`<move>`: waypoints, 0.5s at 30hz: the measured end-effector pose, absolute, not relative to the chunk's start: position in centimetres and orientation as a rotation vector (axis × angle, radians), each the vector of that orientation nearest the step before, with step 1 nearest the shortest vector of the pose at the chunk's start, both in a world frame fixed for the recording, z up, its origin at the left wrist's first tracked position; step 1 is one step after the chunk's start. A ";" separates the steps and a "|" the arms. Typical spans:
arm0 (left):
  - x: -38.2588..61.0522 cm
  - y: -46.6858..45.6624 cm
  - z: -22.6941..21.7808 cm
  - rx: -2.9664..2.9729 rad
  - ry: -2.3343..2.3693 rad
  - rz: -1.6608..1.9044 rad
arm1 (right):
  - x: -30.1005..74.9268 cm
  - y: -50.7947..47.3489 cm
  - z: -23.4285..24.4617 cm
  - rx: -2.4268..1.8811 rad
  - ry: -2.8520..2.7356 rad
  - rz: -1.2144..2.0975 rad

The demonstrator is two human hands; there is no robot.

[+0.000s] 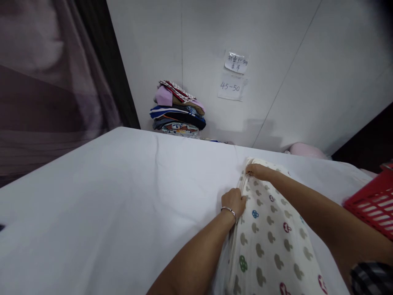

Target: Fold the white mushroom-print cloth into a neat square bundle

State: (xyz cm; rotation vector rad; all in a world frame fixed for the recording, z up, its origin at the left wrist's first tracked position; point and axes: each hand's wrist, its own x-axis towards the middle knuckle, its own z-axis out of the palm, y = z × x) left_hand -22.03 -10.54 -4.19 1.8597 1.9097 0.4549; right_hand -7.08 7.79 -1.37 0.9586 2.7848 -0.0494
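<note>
A long folded cloth [270, 237], white with a print of grey, red, blue and green mushroom shapes, lies along the right part of the white-covered table. My left hand [233, 201], with a silver bracelet at the wrist, is closed on the cloth's left layered edge. Farther up that same edge, my right hand [257, 170] pinches the cloth near its far end. The fingertips of both hands are partly hidden by the fabric and the hands themselves. The near end of the cloth runs out of view at the bottom.
The white table [129, 205] stretches to the left. Behind its far edge stands a stack of folded textiles [179, 110] by the wall. Handwritten paper signs [231, 88] hang there. A red plastic basket [371, 200] sits at the right; a curtain [67, 73] hangs at the left.
</note>
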 end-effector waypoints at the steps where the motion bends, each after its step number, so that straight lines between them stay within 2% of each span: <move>1: -22.0 -10.6 -4.1 1.859 1.907 0.456 | -7.1 7.7 -1.4 0.943 2.794 -0.038; 15: -22.0 -10.6 -4.0 1.854 1.899 0.450 | -5.7 5.9 -0.8 0.907 2.921 0.091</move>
